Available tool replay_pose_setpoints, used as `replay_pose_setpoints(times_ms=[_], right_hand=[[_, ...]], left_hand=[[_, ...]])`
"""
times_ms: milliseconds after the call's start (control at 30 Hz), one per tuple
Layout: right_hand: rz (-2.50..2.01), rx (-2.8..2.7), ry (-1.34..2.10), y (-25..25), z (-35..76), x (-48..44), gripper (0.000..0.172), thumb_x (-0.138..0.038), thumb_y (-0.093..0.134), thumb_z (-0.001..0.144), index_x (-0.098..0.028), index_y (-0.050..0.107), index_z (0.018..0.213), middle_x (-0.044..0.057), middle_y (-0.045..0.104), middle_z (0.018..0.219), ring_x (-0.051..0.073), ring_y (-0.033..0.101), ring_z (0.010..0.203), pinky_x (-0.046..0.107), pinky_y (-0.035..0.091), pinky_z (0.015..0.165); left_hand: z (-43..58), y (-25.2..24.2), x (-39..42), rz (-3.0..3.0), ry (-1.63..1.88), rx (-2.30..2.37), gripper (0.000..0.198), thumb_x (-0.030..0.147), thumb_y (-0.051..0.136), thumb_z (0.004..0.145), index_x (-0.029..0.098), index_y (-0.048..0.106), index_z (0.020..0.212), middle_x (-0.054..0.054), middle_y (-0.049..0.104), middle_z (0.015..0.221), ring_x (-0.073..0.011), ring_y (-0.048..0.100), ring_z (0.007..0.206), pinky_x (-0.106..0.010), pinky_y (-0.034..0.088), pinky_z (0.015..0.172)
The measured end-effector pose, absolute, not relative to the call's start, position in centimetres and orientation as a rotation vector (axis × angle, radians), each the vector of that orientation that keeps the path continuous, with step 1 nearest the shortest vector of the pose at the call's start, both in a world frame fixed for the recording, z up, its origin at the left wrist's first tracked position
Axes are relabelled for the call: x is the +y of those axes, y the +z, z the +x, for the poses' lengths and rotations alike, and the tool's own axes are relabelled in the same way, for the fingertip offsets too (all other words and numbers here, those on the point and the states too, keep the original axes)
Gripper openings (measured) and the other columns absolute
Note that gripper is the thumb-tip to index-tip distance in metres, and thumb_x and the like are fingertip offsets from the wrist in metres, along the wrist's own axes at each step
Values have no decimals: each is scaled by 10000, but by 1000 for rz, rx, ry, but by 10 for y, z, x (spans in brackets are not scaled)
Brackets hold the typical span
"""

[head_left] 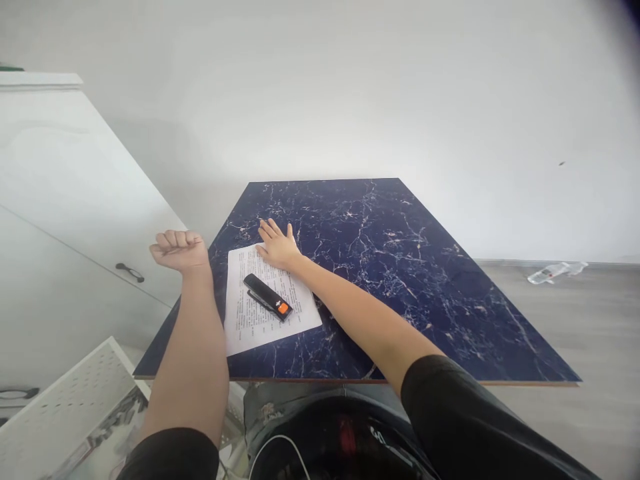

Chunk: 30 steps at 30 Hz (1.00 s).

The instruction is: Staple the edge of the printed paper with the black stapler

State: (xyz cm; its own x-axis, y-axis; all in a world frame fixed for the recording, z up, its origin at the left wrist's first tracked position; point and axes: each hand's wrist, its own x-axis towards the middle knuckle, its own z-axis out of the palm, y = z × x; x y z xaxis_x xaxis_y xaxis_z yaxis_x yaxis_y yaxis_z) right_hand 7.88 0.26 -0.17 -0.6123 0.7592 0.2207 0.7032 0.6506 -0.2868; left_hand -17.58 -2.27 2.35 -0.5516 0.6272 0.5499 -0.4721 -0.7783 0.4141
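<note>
My left hand (179, 250) is raised in a closed fist beyond the table's left edge, with nothing showing in it. Spread flat, my right hand (277, 247) lies across the far edge of a printed sheet of paper (257, 333), its fingertips reaching onto the tabletop. A black stapler (263, 293) with an orange patch at its near end rests slantwise on the sheet, apart from both hands. The paper sits at the left side of the dark blue marbled table (380, 267).
A white cabinet (75, 187) with dark handles stands close on the left. Below it is a white perforated basket (75, 393). On the floor at the right lies a clear plastic packet (547, 273). A white wall (350, 87) rises behind the table.
</note>
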Motion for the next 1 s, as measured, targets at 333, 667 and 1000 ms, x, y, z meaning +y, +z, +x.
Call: replay_pose_setpoints(times_ms=[333, 667, 1000], right_hand=[[-776, -2818, 382, -11, 154, -39, 607, -471, 299, 1120, -208, 365, 1663, 97, 256, 1752, 301, 231, 1630, 614, 68, 1316], [-894, -2818, 400, -3, 290, -28, 577, -439, 290, 1131, -278, 306, 1684, 20, 222, 1768, 228, 176, 1645, 532, 13, 1333], [-889, -2569, 452, -2, 293, -11, 437, -340, 547, 1031, -280, 640, 1454, 62, 540, 1611, 286, 469, 1502, 541, 251, 1287]], left_hand=[[-163, 23, -15, 896, 2196, 394, 438, 283, 244, 1034, 172, 77, 644, 25, -63, 658, -155, -48, 586, -321, 139, 506], [-113, 31, -5, 920, 1806, 534, 529, 318, 445, 954, 189, 74, 601, 46, 60, 577, -111, 104, 479, -256, 287, 470], [37, 1, -13, 2093, 1043, 1082, 162, 203, 626, 857, 224, 744, 965, -70, 630, 1018, -256, 583, 1038, -430, 480, 995]])
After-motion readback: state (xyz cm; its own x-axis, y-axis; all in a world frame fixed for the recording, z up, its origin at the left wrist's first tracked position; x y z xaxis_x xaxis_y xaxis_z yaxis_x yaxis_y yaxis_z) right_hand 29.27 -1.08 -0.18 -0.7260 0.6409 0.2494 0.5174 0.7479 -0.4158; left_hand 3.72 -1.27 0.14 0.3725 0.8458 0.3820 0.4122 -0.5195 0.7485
